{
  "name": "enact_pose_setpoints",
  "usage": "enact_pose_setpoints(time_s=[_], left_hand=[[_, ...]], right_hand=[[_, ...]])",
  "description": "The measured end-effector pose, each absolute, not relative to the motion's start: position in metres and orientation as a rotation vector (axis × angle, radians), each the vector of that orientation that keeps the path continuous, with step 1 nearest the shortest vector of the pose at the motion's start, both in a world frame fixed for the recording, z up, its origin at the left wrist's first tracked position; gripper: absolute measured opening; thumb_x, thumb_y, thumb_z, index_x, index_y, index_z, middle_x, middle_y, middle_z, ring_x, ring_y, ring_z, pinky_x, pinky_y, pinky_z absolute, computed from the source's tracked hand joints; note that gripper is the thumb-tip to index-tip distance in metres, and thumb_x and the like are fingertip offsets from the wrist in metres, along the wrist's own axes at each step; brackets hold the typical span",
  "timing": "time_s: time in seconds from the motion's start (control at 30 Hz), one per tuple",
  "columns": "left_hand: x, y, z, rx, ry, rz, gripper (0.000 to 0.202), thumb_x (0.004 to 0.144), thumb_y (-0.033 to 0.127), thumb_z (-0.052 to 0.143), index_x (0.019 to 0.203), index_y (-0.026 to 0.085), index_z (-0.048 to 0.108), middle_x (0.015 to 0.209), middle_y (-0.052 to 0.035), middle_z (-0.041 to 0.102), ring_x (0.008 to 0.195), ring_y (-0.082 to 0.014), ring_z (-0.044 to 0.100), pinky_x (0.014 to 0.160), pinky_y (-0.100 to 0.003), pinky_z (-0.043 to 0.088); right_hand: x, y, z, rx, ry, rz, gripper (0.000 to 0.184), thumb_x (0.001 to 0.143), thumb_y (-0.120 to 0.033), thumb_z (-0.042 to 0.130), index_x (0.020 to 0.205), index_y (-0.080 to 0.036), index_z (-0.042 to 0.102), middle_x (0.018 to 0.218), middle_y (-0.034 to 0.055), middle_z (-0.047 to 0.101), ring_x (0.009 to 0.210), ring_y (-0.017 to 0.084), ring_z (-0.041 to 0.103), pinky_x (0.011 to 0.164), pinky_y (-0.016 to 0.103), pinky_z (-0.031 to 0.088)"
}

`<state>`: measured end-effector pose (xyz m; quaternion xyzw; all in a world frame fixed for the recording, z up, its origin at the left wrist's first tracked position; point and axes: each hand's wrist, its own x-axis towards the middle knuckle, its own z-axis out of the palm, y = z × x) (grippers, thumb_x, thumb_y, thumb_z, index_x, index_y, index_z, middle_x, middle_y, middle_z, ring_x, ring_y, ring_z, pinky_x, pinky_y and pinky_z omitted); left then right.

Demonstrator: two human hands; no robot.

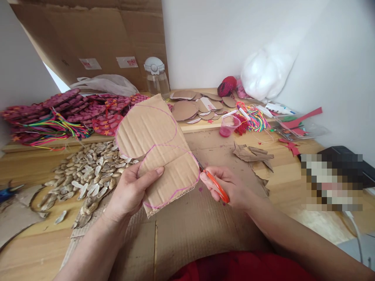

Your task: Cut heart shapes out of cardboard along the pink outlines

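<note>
My left hand grips a piece of corrugated cardboard by its lower left side, thumb on top. Purple curved outlines are drawn on the cardboard, and its left edge is cut into rounded lobes along the line. In my right hand is a pair of scissors with orange handles. Their blades meet the cardboard's right edge near the purple line; how far apart the blades stand is hard to see. Both hands are above a cardboard sheet on the wooden table.
Peanut shells lie in a heap at left. Behind are decorated pink pieces, cut cardboard rounds, a water bottle, a cup of pink paint and colourful cords. Torn cardboard scraps lie at right.
</note>
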<state>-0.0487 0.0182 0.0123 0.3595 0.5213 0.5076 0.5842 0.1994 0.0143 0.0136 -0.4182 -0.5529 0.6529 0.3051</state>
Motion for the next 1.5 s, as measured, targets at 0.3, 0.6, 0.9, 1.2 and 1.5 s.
enact_pose_setpoints(time_s=[0.3,0.6,0.9,1.2,1.5], left_hand=[[-0.051,0.018,0.014,0.852,1.182,1.164,0.038,0.064,0.035,0.088,0.094,0.015,0.076,0.076,-0.0062,0.076,0.061,-0.0199,0.07,0.055,-0.024,0.057],[-0.051,0.019,0.014,0.845,1.185,1.133,0.038,0.063,0.035,0.088,0.093,0.016,0.076,0.066,-0.0031,0.072,0.05,-0.0164,0.064,0.048,-0.023,0.055],[-0.049,0.019,0.017,0.804,1.163,1.108,0.04,0.062,0.036,0.088,0.094,0.014,0.076,0.079,-0.008,0.077,0.064,-0.0224,0.072,0.059,-0.028,0.06],[-0.05,0.019,0.014,0.801,1.152,1.117,0.039,0.063,0.035,0.088,0.094,0.015,0.076,0.079,-0.0073,0.077,0.063,-0.0216,0.071,0.057,-0.027,0.06],[-0.053,0.02,0.015,0.82,1.159,1.117,0.031,0.063,0.035,0.088,0.083,0.015,0.075,0.068,-0.0042,0.073,0.05,-0.0163,0.064,0.045,-0.022,0.052]], right_hand=[[0.198,0.015,0.018,-1.085,-1.469,1.741,0.055,0.087,-0.065,0.061,0.064,-0.021,0.038,0.049,-0.0077,0.04,0.042,0.006,0.032,0.042,0.02,0.022],[0.198,0.014,0.02,-1.096,-1.528,1.683,0.055,0.09,-0.064,0.059,0.063,-0.02,0.039,0.053,-0.0073,0.039,0.044,0.006,0.032,0.043,0.022,0.021],[0.199,0.012,0.017,-1.168,-1.522,1.653,0.055,0.09,-0.064,0.058,0.062,-0.021,0.039,0.05,-0.0076,0.037,0.044,0.007,0.03,0.043,0.024,0.021],[0.202,0.011,0.01,-1.181,-1.555,1.595,0.05,0.095,-0.058,0.054,0.064,-0.021,0.041,0.052,-0.0077,0.036,0.045,0.007,0.031,0.044,0.023,0.023],[0.201,0.009,0.012,-1.126,-1.544,1.591,0.055,0.09,-0.067,0.054,0.064,-0.022,0.039,0.052,-0.0074,0.034,0.046,0.008,0.03,0.043,0.024,0.021]])
